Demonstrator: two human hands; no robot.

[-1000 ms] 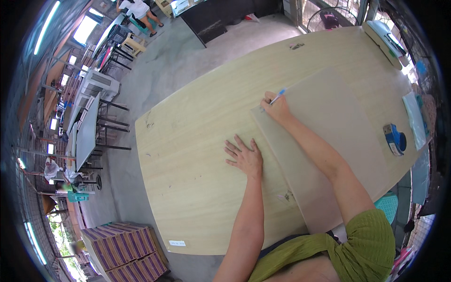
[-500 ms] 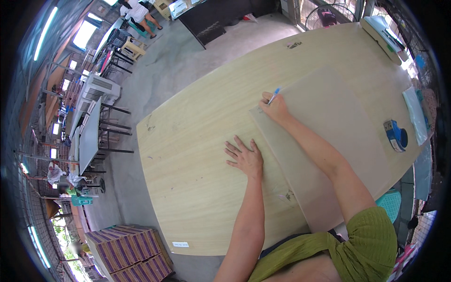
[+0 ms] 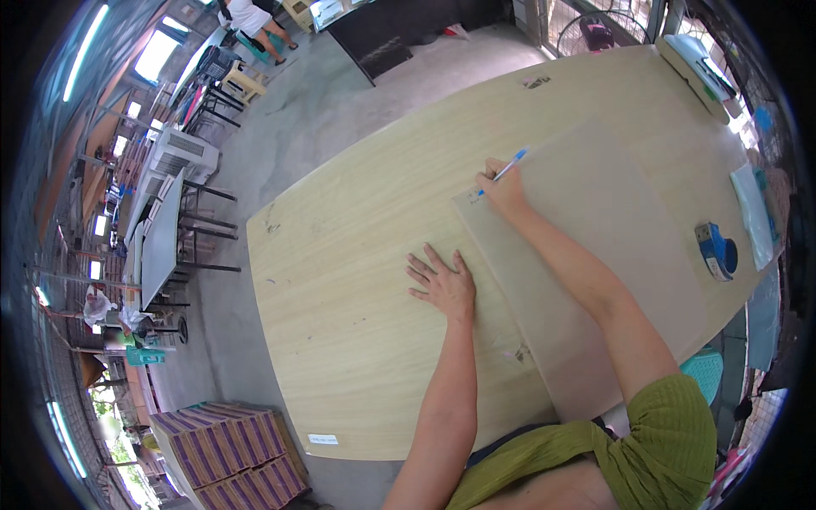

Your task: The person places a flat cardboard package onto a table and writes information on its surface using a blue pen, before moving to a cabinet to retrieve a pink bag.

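Observation:
A large brown paper sheet (image 3: 586,246) lies flat on the light wood-patterned table (image 3: 365,229). At the sheet's upper left corner, my right hand (image 3: 503,187) grips a white pen with a blue end (image 3: 512,163), its tip down near some small handwritten marks (image 3: 473,198). My left hand (image 3: 445,282) rests palm down on the bare tabletop, left of the sheet's long edge, with fingers spread and nothing held. My right forearm crosses above the paper.
A blue tape measure (image 3: 716,252) sits near the table's right edge, with a pale blue folded packet (image 3: 752,212) beyond it. A folder stack (image 3: 701,72) lies at the far right corner. Stacked cartons (image 3: 229,455) stand lower left. A person (image 3: 253,21) stands far off.
My right hand has shifted slightly to the right along the sheet's corner, the pen now leaning more to the right. More handwritten marks show there. My left hand has stayed put.

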